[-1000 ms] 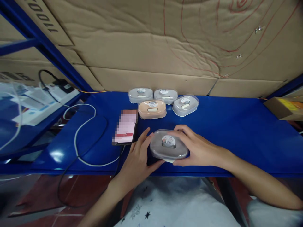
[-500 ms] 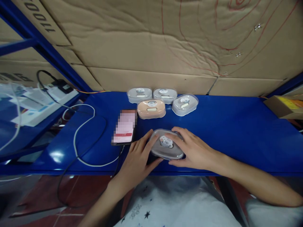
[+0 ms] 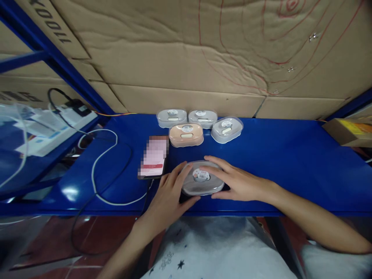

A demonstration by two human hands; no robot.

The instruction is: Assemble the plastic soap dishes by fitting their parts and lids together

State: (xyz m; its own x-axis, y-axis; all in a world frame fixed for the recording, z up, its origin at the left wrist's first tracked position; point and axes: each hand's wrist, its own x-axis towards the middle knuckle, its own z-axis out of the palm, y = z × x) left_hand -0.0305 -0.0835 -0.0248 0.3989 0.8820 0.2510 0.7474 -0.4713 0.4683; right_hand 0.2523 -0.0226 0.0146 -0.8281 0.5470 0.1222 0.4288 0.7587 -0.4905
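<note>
An oval grey soap box (image 3: pixel 190 185) with a clear lid and a round white label lies near the front edge of the blue shelf. My left hand (image 3: pixel 171 190) grips its left end, fingers over the lid and thumb at the near side. From the right, my right hand (image 3: pixel 235 180) holds the other end, with a finger reaching across the lid beside the label. Behind it stand similar boxes: a peach one (image 3: pixel 177 136), a pale grey one (image 3: pixel 232 135) to its right, and two more grey ones (image 3: pixel 162 119) (image 3: pixel 207 123) at the back.
A phone (image 3: pixel 154 157) with a blurred screen lies left of the hands, a white cable (image 3: pixel 93 174) looping beside it. Power strips (image 3: pixel 43 135) sit at far left. Cardboard (image 3: pixel 174 58) walls the back of the blue shelf (image 3: pixel 279 151). An open carton (image 3: pixel 345 131) stands at right.
The grey soap box has turned slightly and shifted a little left, so its long side lies more level. My right hand has moved slightly left along its far edge.
</note>
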